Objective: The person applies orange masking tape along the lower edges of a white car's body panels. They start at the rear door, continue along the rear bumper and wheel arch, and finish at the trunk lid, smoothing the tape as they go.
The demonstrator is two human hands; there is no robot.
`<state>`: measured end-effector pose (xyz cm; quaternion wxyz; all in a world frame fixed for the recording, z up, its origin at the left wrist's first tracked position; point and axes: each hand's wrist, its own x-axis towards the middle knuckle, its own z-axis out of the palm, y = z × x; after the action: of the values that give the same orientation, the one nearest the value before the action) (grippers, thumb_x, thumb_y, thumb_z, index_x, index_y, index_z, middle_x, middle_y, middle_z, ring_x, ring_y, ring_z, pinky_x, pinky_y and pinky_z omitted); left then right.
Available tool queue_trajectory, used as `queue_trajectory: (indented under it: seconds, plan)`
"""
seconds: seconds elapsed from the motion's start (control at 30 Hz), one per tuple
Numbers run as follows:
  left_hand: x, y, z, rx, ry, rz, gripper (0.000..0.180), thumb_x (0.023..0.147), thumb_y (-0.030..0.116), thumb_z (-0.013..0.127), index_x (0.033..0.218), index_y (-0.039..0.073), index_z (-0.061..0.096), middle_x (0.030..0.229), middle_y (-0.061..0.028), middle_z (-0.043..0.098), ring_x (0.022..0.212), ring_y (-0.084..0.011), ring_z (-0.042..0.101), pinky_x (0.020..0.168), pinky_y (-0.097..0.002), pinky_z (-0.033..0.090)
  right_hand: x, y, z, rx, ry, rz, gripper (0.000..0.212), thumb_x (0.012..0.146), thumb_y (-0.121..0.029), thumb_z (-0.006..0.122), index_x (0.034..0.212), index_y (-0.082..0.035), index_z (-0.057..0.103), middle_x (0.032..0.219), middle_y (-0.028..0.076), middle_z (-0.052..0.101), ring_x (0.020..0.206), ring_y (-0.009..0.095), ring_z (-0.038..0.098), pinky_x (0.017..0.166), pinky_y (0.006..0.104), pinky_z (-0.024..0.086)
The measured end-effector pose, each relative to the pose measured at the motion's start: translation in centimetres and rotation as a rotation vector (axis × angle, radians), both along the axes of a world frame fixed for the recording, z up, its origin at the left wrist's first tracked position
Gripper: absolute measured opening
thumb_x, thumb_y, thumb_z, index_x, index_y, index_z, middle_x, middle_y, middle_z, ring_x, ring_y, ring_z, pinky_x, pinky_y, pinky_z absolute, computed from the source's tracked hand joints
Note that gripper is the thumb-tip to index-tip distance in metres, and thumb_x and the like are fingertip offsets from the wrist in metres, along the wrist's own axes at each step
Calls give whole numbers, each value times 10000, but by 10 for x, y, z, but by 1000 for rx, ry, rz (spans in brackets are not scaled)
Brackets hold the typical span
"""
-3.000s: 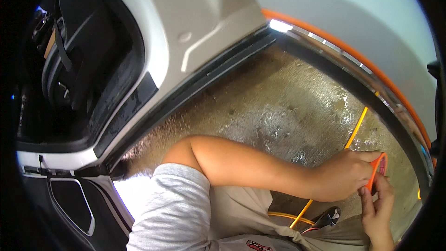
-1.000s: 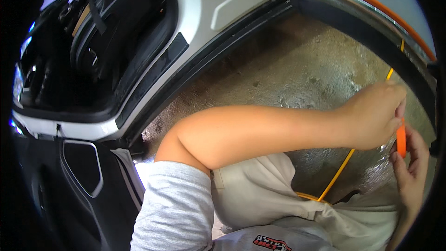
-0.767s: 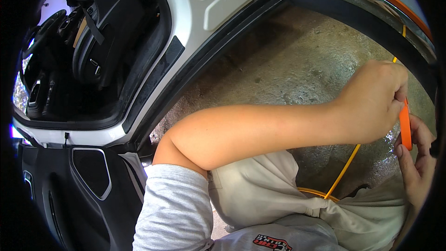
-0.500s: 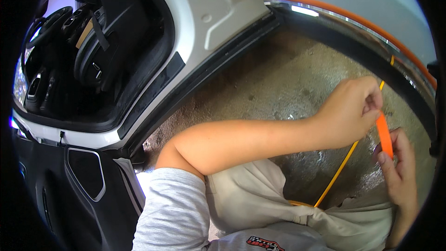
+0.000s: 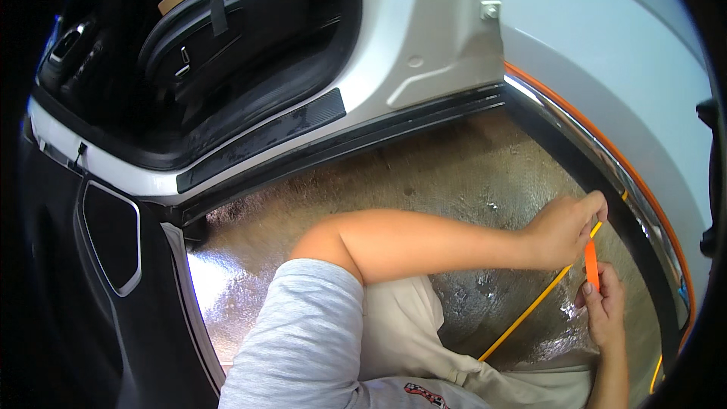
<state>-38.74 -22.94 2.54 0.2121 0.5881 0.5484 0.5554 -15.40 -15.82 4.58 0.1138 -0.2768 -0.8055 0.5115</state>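
A flat, narrow orange strip (image 5: 591, 266) stretches between my hands above the floor. My left hand (image 5: 562, 232) reaches across from the left, its fingers closed and pinched at the strip's upper end. My right hand (image 5: 606, 310) grips the lower end between thumb and fingers. A thin yellow cord (image 5: 522, 320) runs slantwise from my lap up behind my left hand, and a short piece shows just past the fingertips. Beyond my hands curves a car's wheel arch with black trim (image 5: 564, 136), a shiny band and an orange line (image 5: 613, 148) along its edge.
An open car door (image 5: 83, 273) with a black inner panel stands at the left. Behind it are the door sill (image 5: 265, 140) and a black seat (image 5: 204, 53). The light car body (image 5: 591, 23) fills the upper right. Wet-looking floor (image 5: 363, 174) lies below.
My view has shifted, so the car parts sit further right. Both hands and the orange strip appear lower and further left in view, with my hands still at its two ends.
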Motion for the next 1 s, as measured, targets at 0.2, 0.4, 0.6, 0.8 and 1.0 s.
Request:
queue_trajectory:
  seconds: [0.2,0.4,0.6,0.8,1.0]
  plan:
    - [-4,2,-17,42,203,14,244,879,84,728,1099,53,627,930,-178,696,891,-426,723,771,-563,553,-9,14,-30,-84,19,-1,268,1066,-229,693,1166,3,603,864,24,631,726,121,654,668,287,532]
    - [-16,-3,-32,36,354,-38,265,822,99,764,1059,64,652,1036,-149,690,999,-407,721,849,-521,574,-22,14,-38,58,-13,34,205,987,-142,728,1078,26,655,857,67,696,776,175,665,720,343,526]
    - [-27,-8,-50,11,317,-94,196,840,82,741,1017,66,659,1049,-144,690,1039,-399,713,852,-524,578,-35,5,-44,132,-146,39,155,916,-73,731,1020,20,666,874,88,694,799,186,651,752,348,510]
    - [-57,-7,-82,29,229,-169,178,896,77,715,1074,78,702,1078,-150,687,1061,-402,713,867,-514,586,-53,-17,-36,515,-266,230,242,856,-5,757,1086,44,702,853,204,705,751,343,688,719,408,540]
    - [-48,1,-69,12,131,-234,230,911,79,740,1139,56,730,1127,-174,685,1094,-413,705,920,-511,579,-60,-45,22,609,-373,207,235,829,-38,774,1036,36,691,796,207,669,750,404,655,745,475,499]
